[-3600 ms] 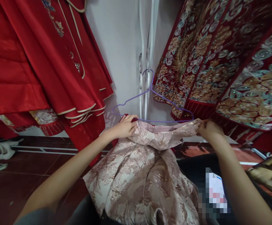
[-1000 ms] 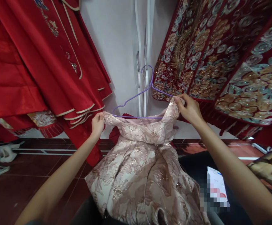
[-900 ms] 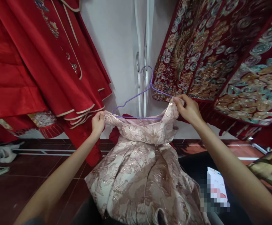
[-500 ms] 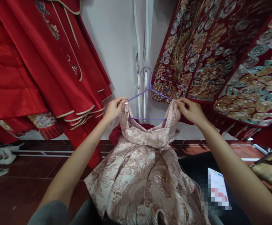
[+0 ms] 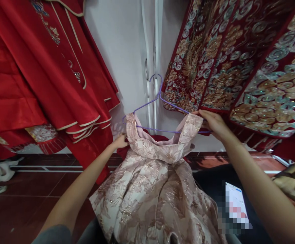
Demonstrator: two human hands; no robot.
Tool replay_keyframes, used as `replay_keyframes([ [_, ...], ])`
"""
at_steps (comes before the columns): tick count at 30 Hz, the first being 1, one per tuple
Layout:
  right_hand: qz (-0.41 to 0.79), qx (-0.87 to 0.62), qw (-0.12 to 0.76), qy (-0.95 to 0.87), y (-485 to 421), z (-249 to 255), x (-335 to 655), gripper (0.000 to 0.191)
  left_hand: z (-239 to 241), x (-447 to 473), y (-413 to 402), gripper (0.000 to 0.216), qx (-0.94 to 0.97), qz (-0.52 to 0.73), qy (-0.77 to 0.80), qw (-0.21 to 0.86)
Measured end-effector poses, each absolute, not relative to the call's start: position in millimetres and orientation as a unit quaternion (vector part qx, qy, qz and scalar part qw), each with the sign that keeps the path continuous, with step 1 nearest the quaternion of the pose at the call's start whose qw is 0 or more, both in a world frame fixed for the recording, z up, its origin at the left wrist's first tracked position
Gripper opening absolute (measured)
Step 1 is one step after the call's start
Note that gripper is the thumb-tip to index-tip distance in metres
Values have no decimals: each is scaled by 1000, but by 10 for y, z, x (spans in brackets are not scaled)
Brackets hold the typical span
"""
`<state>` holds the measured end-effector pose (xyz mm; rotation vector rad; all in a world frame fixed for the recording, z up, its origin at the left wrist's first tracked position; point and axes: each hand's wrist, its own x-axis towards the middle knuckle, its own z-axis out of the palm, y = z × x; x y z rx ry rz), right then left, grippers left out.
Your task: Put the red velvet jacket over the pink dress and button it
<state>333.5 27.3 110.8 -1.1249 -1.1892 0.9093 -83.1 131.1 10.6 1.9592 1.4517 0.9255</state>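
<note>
A pale pink brocade dress (image 5: pixel 147 189) with a metallic floral pattern lies over my lap, its neckline facing away from me. A thin purple hanger (image 5: pixel 147 101) runs through both shoulder straps, its hook pointing away. My left hand (image 5: pixel 120 141) is closed at the left edge of the bodice, below the strap; its fingertips are partly hidden by the cloth. At the right strap, my right hand (image 5: pixel 215 124) pinches the outer edge near the hanger's end. The hanger's left end sticks out past the left strap.
Red satin garments (image 5: pixel 86 84) hang at the left, and heavily embroidered red garments (image 5: pixel 221 67) hang at the right. White cabinet doors (image 5: pixel 119 40) stand behind. A phone (image 5: pixel 236 203) lies lower right, partly pixelated. White shoes (image 5: pixel 5 171) sit on a floor rack at far left.
My left hand has slid down from the left strap's top to the bodice's side. The straps sit wider on the hanger, whose ends now show. My right hand has shifted slightly outward.
</note>
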Motion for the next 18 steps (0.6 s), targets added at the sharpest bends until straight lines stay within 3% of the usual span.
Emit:
replay_keyframes([
  [4,413,-471,602,-495,328,1041,3352,33,139,-858,1456,12,731,332,535,265],
  [10,361,-493,603,-513,461,974,3356,28,702,-1013,1835,25,718,358,525,285],
  [16,547,-442,525,-479,502,976,3461,61,1370,-664,1766,47,706,447,465,293],
  [18,556,-444,479,-515,470,964,3380,61,1574,-463,1626,50,716,477,423,286],
])
